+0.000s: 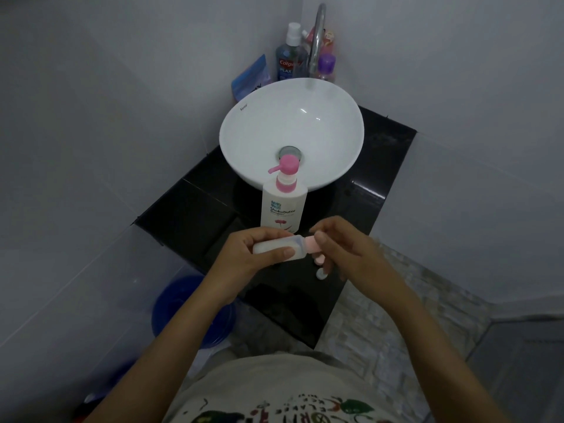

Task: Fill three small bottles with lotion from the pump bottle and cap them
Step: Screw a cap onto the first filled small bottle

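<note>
In front of the pump bottle (283,206), the left hand (253,254) grips a small bottle (279,247) lying sideways, neck rightward, where the right hand (345,248) pinches its pink cap (313,244).

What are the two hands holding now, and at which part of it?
The left hand holds a small bottle lying sideways, gripped around its body. The right hand holds the bottle's pink cap with its fingers.

Glossy black counter (189,215), white basin (259,117), pump bottle (282,209) upright, two small caps (320,267) near the front
</note>
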### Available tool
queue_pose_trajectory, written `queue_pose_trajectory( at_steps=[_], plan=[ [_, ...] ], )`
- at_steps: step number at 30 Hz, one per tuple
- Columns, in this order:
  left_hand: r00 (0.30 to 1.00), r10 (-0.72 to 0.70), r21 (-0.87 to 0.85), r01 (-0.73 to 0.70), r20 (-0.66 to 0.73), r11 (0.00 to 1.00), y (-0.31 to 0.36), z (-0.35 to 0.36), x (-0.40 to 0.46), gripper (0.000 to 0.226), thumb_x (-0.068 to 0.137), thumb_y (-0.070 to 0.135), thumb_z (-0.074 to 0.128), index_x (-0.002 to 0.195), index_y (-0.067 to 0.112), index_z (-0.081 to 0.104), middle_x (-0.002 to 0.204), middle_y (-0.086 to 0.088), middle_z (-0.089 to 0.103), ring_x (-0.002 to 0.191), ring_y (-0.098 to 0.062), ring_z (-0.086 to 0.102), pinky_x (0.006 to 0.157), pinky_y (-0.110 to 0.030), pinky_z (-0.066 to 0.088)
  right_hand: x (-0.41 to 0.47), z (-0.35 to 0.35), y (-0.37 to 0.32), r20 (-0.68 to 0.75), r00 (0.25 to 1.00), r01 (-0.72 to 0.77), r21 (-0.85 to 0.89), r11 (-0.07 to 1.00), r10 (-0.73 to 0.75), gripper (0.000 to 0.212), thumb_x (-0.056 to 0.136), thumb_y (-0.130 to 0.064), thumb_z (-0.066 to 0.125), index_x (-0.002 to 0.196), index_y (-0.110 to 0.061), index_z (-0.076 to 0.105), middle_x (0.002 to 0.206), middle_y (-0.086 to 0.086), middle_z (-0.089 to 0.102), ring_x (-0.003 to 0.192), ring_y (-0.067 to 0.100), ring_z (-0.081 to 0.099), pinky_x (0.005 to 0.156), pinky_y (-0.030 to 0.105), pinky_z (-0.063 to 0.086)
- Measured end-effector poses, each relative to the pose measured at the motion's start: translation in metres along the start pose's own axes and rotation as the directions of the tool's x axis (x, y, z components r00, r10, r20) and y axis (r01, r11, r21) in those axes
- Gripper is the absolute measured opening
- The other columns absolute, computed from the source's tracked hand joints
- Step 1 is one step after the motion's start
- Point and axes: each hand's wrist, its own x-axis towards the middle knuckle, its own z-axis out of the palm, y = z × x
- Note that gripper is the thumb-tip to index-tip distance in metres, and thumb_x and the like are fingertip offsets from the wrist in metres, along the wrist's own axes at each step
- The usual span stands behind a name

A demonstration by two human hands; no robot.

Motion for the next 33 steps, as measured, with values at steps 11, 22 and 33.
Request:
queue_pose_trajectory(
  at_steps=[11,22,33],
  plan=[
    [1.000,-0.012,0.007,0.012,0.016,1.000,-0.003,0.000,-0.002,0.026,0.065,0.035,0.074,0.091,0.032,0.074,0.098,0.006,0.072,0.093,-0.008,0.067,0.070,-0.015,0.052,-0.004,0.002,0.008,0.080,0.997,0.003,0.064,0.998,-0.008,0.021,0.085,-0.044,0.057,0.098,-0.027,0.057,0.083,0.000,0.067,0.062,0.018,0.064,0.048,0.023,0.049],
    [0.997,-0.070,0.011,0.070,0.016,0.998,-0.015,-0.002,-0.006,0.036,0.058,0.044,0.076,0.093,0.033,0.074,0.100,0.011,0.071,0.092,-0.006,0.067,0.069,-0.016,0.053,-0.012,0.011,0.019,0.030,0.999,-0.015,0.033,0.999,0.014,0.015,0.087,-0.020,0.063,0.100,-0.025,0.061,0.083,0.004,0.067,0.064,0.016,0.064,0.051,0.023,0.050],
    [0.998,-0.056,0.075,0.057,-0.017,0.996,-0.032,0.006,-0.008,0.027,0.060,0.033,0.079,0.086,0.034,0.074,0.094,0.015,0.072,0.090,-0.002,0.066,0.071,-0.016,0.054,-0.028,0.027,0.031,-0.099,0.984,-0.129,0.174,0.976,0.148,0.013,0.088,-0.016,0.061,0.100,-0.019,0.063,0.083,0.008,0.069,0.064,0.018,0.064,0.046,0.020,0.046]
  ],
)
